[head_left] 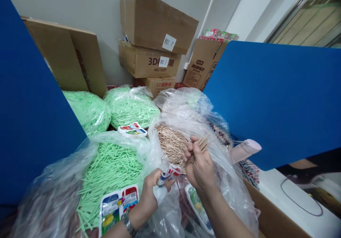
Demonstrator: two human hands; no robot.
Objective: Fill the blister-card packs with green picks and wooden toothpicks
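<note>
My right hand (198, 161) is closed on a small bunch of thin wooden sticks (200, 145), held over an open clear bag full of the same brown sticks (170, 142). My left hand (151, 190) is pinched shut on a small printed packet (167, 174) with red, white and blue on it, just left of the right hand. A wristwatch (129, 225) shows on my left wrist. Below the left hand lies a printed card pack (117, 206).
Clear bags of green sticks (112, 167) fill the left and the back (128, 106). Blue partition boards stand at left (29, 117) and right (274, 99). Cardboard boxes (154, 36) are stacked against the wall. A pink tube (245, 149) lies at right.
</note>
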